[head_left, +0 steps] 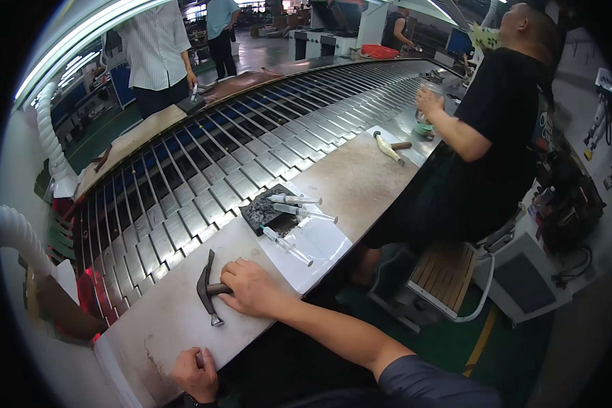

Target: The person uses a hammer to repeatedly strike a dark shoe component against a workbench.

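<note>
My right hand (250, 289) is wrapped round the short dark handle of a hammer (203, 287). The hammer's long, slightly curved head lies on the pale board to the left of my fingers. Lower down, by the board's near edge, my left hand (196, 375) is closed with its fingers curled; whatever it may hold is hidden. Beyond my right hand, several syringes (289, 246) rest on white paper (306, 267) and across a dark, speckled block (258, 212).
A slatted metal conveyor (251, 163) runs along the board's far side. To the right, a second hammer (389, 148) lies near a co-worker (500, 115) in black. Another person (155, 51) stands across the conveyor. White ribbed hoses (45, 129) hang at left.
</note>
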A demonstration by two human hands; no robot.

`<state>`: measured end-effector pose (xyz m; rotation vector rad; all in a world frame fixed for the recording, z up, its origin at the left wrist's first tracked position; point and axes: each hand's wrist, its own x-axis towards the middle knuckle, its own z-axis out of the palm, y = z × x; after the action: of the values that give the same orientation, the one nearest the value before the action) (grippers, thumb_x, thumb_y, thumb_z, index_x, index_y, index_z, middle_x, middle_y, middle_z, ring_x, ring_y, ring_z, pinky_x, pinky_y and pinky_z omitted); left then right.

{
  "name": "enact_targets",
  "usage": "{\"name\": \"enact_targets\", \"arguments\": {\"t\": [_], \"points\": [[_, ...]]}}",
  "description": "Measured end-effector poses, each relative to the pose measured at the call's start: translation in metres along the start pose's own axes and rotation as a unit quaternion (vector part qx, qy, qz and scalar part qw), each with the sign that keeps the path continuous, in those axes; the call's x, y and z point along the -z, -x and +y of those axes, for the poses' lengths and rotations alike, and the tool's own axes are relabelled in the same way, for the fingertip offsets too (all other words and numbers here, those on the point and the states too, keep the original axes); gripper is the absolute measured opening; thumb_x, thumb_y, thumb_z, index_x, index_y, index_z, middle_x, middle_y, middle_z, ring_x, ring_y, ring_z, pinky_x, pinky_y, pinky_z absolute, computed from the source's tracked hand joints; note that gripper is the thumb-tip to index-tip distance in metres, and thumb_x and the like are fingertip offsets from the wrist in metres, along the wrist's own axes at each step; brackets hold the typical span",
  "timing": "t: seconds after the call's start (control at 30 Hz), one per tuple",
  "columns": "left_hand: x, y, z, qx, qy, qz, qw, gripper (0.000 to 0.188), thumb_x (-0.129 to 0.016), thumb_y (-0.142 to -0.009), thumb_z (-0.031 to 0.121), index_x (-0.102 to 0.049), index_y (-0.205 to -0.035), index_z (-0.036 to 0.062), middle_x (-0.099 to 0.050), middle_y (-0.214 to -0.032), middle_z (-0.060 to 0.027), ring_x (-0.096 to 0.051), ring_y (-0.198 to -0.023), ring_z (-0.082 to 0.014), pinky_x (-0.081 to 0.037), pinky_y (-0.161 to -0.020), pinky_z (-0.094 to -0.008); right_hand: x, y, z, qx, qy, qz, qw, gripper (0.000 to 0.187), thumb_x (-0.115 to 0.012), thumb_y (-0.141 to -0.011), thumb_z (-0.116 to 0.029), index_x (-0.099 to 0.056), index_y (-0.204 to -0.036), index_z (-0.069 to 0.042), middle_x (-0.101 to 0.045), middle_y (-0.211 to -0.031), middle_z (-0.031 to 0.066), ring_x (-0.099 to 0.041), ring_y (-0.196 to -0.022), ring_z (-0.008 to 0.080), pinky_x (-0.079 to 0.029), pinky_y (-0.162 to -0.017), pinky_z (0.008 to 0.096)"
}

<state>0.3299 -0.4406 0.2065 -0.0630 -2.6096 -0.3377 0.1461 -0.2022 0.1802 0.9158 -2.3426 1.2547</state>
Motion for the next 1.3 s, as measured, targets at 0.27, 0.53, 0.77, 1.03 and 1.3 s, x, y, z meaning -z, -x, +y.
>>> {"name": "enact_targets", "arguments": {"t": [0.27, 0.53, 0.77, 1.03, 1.3], "points": [[0.007, -0.003, 0.001, -0.015, 0.014, 0.019, 1.0, 0.013, -0.083, -0.09, 0.01, -0.071, -0.093, 0.0046, -0.059, -0.069, -0.0117, -0.058, -0.058, -0.0311, -0.043, -0.057, -0.0456, -0.004, -0.003, -0.002, -0.005, 0.012, -0.013, 1.0, 0.031, -0.087, -0.088, -0.026, -0.072, -0.1, -0.002, -0.068, -0.11, 0.0155, -0.065, -0.107, 0.0358, -0.054, -0.096, 0.0467], [0.02, -0.001, 0.008, -0.031, -0.043, 0.001, 0.999, 0.017, -0.082, -0.101, 0.024, -0.08, -0.102, 0.0076, -0.07, -0.079, -0.0112, -0.068, -0.068, -0.0326, -0.055, -0.065, -0.0459, -0.005, -0.001, -0.003, -0.01, 0.001, -0.034, 0.999, 0.031, -0.086, -0.092, -0.025, -0.07, -0.105, -0.003, -0.069, -0.12, 0.0136, -0.065, -0.108, 0.0364, -0.054, -0.098, 0.0471], [0.022, -0.003, 0.012, -0.02, -0.043, -0.011, 0.999, 0.016, -0.081, -0.101, 0.023, -0.079, -0.102, 0.0065, -0.071, -0.08, -0.0126, -0.069, -0.07, -0.0339, -0.056, -0.066, -0.0465, -0.006, 0.0, -0.002, -0.008, 0.009, -0.042, 0.999, 0.032, -0.086, -0.092, -0.026, -0.07, -0.107, -0.003, -0.069, -0.121, 0.0131, -0.066, -0.109, 0.0361, -0.054, -0.099, 0.0469], [0.028, -0.002, 0.014, -0.016, -0.054, -0.011, 0.998, 0.015, -0.082, -0.101, 0.021, -0.079, -0.101, 0.0067, -0.071, -0.08, -0.0125, -0.068, -0.069, -0.0332, -0.055, -0.064, -0.0454, -0.008, 0.0, -0.005, -0.008, -0.007, -0.035, 0.999, 0.032, -0.086, -0.092, -0.027, -0.07, -0.108, -0.004, -0.069, -0.12, 0.0118, -0.066, -0.11, 0.0356, -0.054, -0.099, 0.0461], [0.028, -0.009, 0.01, 0.016, -0.005, -0.008, 1.0, 0.016, -0.085, -0.088, 0.011, -0.071, -0.092, 0.0063, -0.059, -0.068, -0.0103, -0.059, -0.058, -0.0314, -0.044, -0.057, -0.0461, -0.002, -0.006, -0.017, -0.009, 0.002, -0.023, 1.0, 0.029, -0.084, -0.092, -0.027, -0.072, -0.106, -0.004, -0.069, -0.111, 0.0128, -0.066, -0.106, 0.0353, -0.055, -0.095, 0.0474]]}}
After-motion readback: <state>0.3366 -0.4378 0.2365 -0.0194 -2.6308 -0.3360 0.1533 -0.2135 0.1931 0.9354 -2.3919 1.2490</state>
